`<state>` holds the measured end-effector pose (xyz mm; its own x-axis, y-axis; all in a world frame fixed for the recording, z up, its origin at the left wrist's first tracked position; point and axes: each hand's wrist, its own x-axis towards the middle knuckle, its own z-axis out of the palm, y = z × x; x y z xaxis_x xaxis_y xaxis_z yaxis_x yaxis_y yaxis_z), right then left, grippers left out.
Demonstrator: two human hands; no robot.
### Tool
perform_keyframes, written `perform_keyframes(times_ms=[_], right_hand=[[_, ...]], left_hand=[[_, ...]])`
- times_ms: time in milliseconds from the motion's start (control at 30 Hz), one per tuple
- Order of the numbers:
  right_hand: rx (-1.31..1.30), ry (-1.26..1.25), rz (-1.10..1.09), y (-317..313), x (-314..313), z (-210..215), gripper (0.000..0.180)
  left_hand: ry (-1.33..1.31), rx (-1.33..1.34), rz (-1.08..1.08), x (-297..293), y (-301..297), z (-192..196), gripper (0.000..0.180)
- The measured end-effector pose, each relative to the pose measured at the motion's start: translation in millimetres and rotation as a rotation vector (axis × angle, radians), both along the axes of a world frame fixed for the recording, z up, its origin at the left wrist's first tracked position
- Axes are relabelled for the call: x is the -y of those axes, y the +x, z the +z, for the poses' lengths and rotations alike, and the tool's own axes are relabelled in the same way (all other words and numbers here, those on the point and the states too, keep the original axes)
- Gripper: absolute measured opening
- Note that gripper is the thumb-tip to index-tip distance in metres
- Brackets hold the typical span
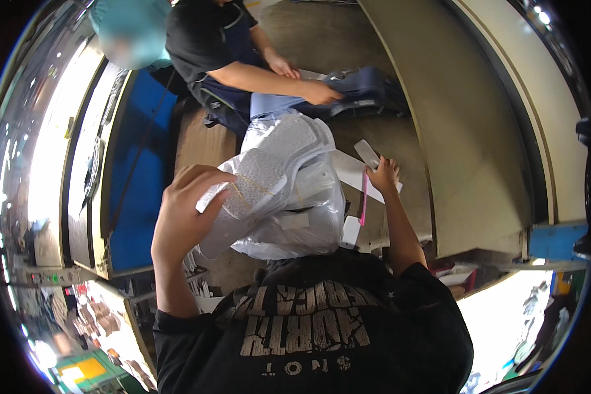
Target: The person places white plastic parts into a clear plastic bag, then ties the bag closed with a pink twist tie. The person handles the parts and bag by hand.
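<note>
My left hand (184, 210) is raised near my chest and grips a bundle of white textured fabric pieces (259, 180) tied with a thin yellow band. Just behind it sits a clear plastic bag (302, 223) stuffed with more white pieces. My right hand (383, 176) reaches forward onto the work table and pinches a small grey-white slip (366, 153), with white sheets (351, 169) and a pink strip (363, 207) lying beneath it.
Across the brown table (400, 131) a person in a dark shirt presses both hands (308, 82) on dark blue fabric (368, 88). A tall beige panel (466, 144) runs along the right. A blue surface (141, 171) and machine frame stand at the left.
</note>
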<state>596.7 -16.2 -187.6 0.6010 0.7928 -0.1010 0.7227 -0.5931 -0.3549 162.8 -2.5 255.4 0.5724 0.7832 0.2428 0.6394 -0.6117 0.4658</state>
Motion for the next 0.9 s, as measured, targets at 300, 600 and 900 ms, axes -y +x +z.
perform_keyframes(times_ms=[300,600,900], right_hand=[[-0.022,-0.036,-0.026,2.2,-17.4,6.3,0.067],[-0.593,0.750,-0.118,-5.9,3.2,101.3,0.065],[-0.581,0.763,0.599,-80.8,33.2,327.7,0.055]], left_hand=[[-0.245,0.013,-0.120,-30.1,22.9,-9.2,0.027],[-0.328,-0.166,-0.253,-52.1,32.6,-2.6,0.019],[-0.136,-0.237,-0.246,-40.6,30.1,-5.5,0.014]])
